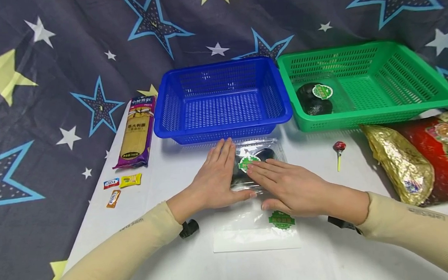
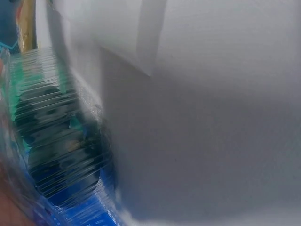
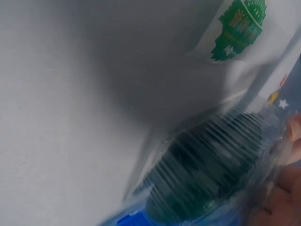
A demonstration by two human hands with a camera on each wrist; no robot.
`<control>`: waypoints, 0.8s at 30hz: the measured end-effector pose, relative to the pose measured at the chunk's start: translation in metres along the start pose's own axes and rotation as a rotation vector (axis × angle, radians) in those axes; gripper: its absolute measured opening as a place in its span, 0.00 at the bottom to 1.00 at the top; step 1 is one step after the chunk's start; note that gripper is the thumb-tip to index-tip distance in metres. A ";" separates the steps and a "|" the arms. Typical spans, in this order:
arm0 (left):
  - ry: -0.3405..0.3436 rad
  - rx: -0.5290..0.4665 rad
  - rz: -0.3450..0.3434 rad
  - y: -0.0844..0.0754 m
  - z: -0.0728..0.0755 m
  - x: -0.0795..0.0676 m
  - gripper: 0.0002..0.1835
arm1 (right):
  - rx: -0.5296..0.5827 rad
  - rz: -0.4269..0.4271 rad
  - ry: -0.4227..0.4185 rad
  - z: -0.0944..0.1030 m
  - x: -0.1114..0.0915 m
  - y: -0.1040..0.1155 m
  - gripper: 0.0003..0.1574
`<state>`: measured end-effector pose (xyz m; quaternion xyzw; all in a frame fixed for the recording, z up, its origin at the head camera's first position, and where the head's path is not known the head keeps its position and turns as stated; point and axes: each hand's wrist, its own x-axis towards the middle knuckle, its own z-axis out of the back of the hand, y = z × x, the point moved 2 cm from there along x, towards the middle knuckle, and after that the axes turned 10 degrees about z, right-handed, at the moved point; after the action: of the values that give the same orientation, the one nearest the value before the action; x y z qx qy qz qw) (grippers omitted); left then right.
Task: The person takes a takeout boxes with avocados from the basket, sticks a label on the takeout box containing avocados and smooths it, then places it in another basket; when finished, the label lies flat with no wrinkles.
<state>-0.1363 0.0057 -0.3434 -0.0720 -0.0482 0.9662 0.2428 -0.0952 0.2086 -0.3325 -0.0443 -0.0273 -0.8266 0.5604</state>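
Note:
A clear plastic box (image 1: 262, 144) with dark oval contents and a green-and-white sticker (image 1: 248, 163) on its lid lies in front of the blue basket. My left hand (image 1: 218, 179) rests along the box's left side, fingers straight and thumb stretched toward the right. Straight fingers of my right hand (image 1: 296, 182) lie over the lid and touch the sticker. Nearer me is a clear and white sheet (image 1: 253, 239) bearing another green sticker (image 1: 281, 220). Both wrist views show the ribbed side of the box (image 2: 61, 136), the dark contents (image 3: 202, 169) blurred behind it.
A blue basket (image 1: 223, 129) and a green basket (image 1: 376, 115) stand at the back; the green one contains a similar box (image 1: 315, 98). Pasta (image 1: 135, 130) and small wrapped candies (image 1: 131, 180) lie left. A lollipop (image 1: 338, 148) and a red-gold bag (image 1: 433, 157) lie right.

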 end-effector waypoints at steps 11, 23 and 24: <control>0.009 -0.013 0.002 0.002 0.001 0.000 0.65 | -0.003 -0.010 -0.004 0.007 -0.011 0.001 0.45; -0.002 -0.047 -0.024 0.001 0.000 0.000 0.65 | 0.036 -0.028 0.064 0.007 0.016 -0.008 0.44; 0.001 -0.047 -0.025 0.001 0.000 0.000 0.65 | 0.036 -0.030 0.071 0.007 0.019 -0.009 0.44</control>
<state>-0.1365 0.0049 -0.3437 -0.0778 -0.0719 0.9616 0.2531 -0.1105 0.1954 -0.3239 -0.0046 -0.0231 -0.8353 0.5493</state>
